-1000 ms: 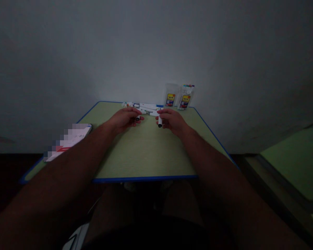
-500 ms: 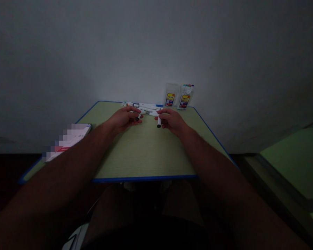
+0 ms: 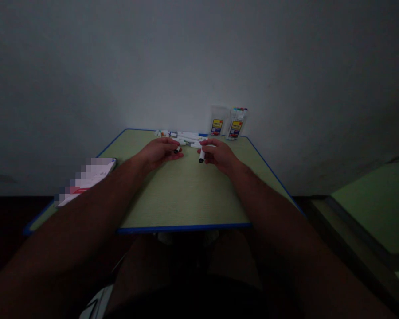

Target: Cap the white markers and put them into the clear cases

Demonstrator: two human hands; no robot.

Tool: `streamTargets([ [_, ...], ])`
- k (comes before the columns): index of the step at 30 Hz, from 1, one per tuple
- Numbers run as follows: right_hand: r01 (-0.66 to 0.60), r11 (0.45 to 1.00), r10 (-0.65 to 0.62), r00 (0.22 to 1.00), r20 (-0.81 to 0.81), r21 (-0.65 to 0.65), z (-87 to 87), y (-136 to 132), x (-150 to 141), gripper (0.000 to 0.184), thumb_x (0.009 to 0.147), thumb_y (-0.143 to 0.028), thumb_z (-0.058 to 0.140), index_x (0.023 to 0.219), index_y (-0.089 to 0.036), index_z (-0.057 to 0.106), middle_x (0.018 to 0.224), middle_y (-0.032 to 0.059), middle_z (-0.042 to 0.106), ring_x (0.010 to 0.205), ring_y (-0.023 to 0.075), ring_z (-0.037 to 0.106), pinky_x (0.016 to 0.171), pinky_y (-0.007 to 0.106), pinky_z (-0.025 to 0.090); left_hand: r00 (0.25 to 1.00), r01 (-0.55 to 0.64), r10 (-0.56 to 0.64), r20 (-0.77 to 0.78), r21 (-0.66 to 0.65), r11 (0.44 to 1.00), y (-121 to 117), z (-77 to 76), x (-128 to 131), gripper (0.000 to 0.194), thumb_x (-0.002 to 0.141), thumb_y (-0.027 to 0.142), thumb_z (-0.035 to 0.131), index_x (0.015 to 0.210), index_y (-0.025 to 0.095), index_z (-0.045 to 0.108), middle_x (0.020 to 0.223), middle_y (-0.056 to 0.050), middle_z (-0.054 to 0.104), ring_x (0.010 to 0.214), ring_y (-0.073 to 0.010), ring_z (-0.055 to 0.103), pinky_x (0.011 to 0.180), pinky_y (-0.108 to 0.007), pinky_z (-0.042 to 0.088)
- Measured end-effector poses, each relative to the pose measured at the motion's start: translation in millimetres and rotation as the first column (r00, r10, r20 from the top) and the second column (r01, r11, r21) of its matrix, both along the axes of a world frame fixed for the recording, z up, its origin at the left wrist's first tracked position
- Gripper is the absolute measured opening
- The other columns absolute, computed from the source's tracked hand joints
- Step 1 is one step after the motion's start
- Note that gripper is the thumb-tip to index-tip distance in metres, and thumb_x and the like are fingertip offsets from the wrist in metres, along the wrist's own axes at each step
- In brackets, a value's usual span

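From here, with the left hand (image 3: 159, 149) I hold a black-ended marker (image 3: 176, 151), with the right hand (image 3: 221, 155) a white marker (image 3: 202, 155); both are over the table (image 3: 186, 195), near loose pens (image 3: 190, 138).

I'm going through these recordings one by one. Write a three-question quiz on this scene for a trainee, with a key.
1. What colour is the visible end of the white cylindrical marker in the person's right hand?
2. By which edge of the pale green, blue-trimmed tabletop do the two clear plastic packs with yellow labels stand? a) near b) far c) left
3. True or false: the left hand also holds a dark-ended marker.

Key: 1. Black. 2. b. 3. True.
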State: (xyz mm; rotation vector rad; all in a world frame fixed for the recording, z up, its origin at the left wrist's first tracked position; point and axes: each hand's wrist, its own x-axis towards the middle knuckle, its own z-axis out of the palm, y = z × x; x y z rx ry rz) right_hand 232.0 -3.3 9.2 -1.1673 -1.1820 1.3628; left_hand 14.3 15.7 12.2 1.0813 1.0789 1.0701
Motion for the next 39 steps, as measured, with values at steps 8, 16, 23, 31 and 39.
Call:
streamTargets([
  [8, 0.008, 1.0, -0.008, 1.0, 0.022, -0.005, 2.9, -3.0, -0.5, 0.01, 0.089, -0.012, 0.064, 0.096, -0.019, 0.06, 0.079, 0.0017, 0.072, 0.057, 0.0092, 0.064, 0.048, 0.019, 0.046, 1.0, 0.0, 0.0, 0.017, 0.0, 1.0, 0.3, -0.7, 1.0, 0.015, 0.08, -0.001, 0.063, 0.083, 0.014, 0.064, 0.081, -0.007, 0.069, 0.071, -0.0168, 0.071, 0.077, -0.034, 0.061],
  [16, 0.0, 1.0, 0.0, 1.0, 0.019, 0.002, 1.1, -1.3, 0.2, 0.005, 0.092, -0.018, 0.063, 0.097, -0.02, 0.062, 0.076, 0.0001, 0.07, 0.056, 0.0086, 0.064, 0.046, 0.018, 0.045, 1.0, -0.004, 0.004, 0.019, -0.008, 1.0, -1.6, 0.9, 1.6, 0.015, 0.079, -0.001, 0.063, 0.084, 0.013, 0.065, 0.082, -0.008, 0.069, 0.077, -0.0182, 0.071, 0.08, -0.036, 0.061],
  [23, -0.003, 1.0, 0.003, 1.0, 0.025, -0.015, 4.3, -4.4, -1.8, 0.004, 0.095, -0.02, 0.061, 0.099, -0.019, 0.061, 0.073, -0.0007, 0.068, 0.053, 0.0082, 0.062, 0.044, 0.018, 0.044, 1.0, -0.001, 0.001, 0.027, -0.002, 1.0, 0.1, -0.5, 1.5, 0.014, 0.08, -0.001, 0.063, 0.083, 0.013, 0.065, 0.079, -0.008, 0.069, 0.074, -0.018, 0.071, 0.078, -0.035, 0.062],
  [31, -0.014, 1.0, 0.014, 1.0, 0.024, 0.0, 3.2, -4.2, -1.8, 0.004, 0.095, -0.022, 0.061, 0.096, -0.019, 0.061, 0.073, -0.0011, 0.067, 0.052, 0.008, 0.061, 0.044, 0.019, 0.044, 0.998, 0.033, -0.033, 0.06, 0.006, 0.999, 2.5, -3.9, -0.5, 0.013, 0.081, -0.001, 0.064, 0.08, 0.011, 0.068, 0.078, -0.01, 0.07, 0.071, -0.0186, 0.072, 0.071, -0.032, 0.062],
  [39, -0.022, 1.0, 0.022, 0.999, 0.035, 0.006, 0.5, -2.5, -2.3, 0.006, 0.097, -0.021, 0.058, 0.094, -0.019, 0.063, 0.073, 0.0001, 0.069, 0.053, 0.0081, 0.061, 0.046, 0.018, 0.043, 0.998, 0.042, -0.042, 0.045, -0.007, 0.999, 3.9, -6.4, -0.6, 0.009, 0.082, 0.002, 0.067, 0.079, 0.01, 0.068, 0.082, -0.011, 0.071, 0.072, -0.018, 0.072, 0.073, -0.032, 0.062],
])
